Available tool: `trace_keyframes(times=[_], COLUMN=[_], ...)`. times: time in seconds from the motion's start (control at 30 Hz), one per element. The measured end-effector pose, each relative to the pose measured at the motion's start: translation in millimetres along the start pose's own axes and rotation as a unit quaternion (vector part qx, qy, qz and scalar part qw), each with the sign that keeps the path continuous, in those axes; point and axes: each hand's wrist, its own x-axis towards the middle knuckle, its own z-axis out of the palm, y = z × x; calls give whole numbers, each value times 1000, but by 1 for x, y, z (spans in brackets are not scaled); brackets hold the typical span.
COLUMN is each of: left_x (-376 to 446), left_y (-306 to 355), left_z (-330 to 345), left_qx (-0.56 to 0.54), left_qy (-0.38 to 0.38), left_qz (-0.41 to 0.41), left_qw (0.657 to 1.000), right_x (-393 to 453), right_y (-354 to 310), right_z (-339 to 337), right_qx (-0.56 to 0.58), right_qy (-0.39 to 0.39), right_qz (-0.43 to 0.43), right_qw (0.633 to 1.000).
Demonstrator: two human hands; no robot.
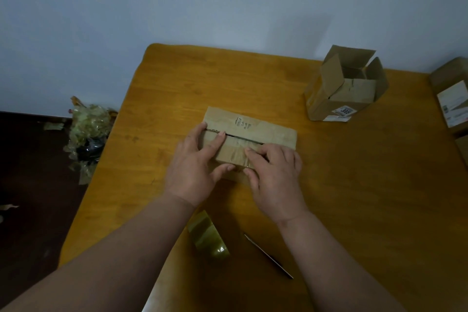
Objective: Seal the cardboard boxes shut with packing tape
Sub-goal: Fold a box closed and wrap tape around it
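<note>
A flat cardboard box [263,129] lies in the middle of the wooden table [354,185], its two top flaps meeting along a dark seam. My left hand [196,167] presses on the near flap at the box's left end, fingers straight across it. My right hand [274,172] rests on the near flap to the right, fingertips bent onto the wrinkled old tape. A roll of clear packing tape [209,235] lies on the table between my forearms, partly hidden by the left one.
A knife or cutter blade [268,256] lies next to the tape roll. An open box [347,86] with raised flaps stands at the back right. More boxes [453,99] sit at the right edge. Crumpled used tape [87,132] is piled on the floor left of the table.
</note>
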Motion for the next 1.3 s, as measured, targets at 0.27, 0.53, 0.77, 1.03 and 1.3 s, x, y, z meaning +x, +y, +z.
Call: trace_keyframes(times=[0.27, 0.53, 0.77, 1.03, 1.3], left_x=[-26, -5, 5, -37, -85], left_y=[-3, 4, 0, -38, -57], left_z=[-6, -7, -12, -2, 24], left_qx=[51, 169, 128, -266, -176], left_qy=[24, -111, -172, 80, -142], left_qz=[3, 25, 26, -353, -417], left_qw=[998, 979, 976, 893, 880], right_x=[-5, 6, 11, -48, -72], right_y=[22, 27, 24, -29, -62], right_z=[-19, -19, -22, -6, 25], right_qx=[37, -118, -148, 148, 345], right_qy=[-38, -127, -170, -98, -440], right_qz=[108, 95, 46, 17, 262], right_qw=[993, 980, 973, 984, 787])
